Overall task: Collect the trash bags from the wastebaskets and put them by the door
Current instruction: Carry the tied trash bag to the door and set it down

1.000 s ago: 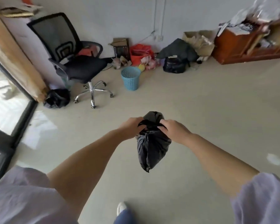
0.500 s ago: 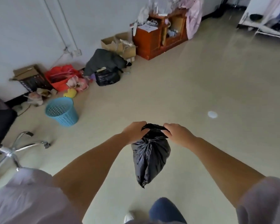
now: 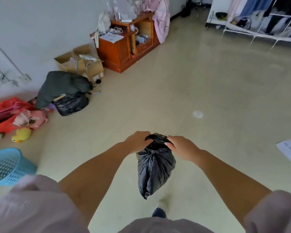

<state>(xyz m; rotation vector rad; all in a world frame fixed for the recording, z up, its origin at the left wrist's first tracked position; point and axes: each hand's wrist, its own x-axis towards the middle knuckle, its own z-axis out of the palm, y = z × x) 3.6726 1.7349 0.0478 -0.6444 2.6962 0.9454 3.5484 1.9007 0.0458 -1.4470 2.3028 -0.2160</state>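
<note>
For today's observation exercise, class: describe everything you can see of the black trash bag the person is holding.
The black trash bag is thin, glossy, crinkled plastic, small and partly filled. Its mouth is gathered into a bunch at the top, from which creases fan down, and its body tapers to a pointed bottom corner. It hangs upright in the air above the floor, touching nothing but the hands: the left hand and the right hand pinch the gathered top from either side.

Bright, soft daylight, faint shadows, wide-angle bending at edges, sleeves [image 3: 32,207] blurred, slight overall softness
</note>
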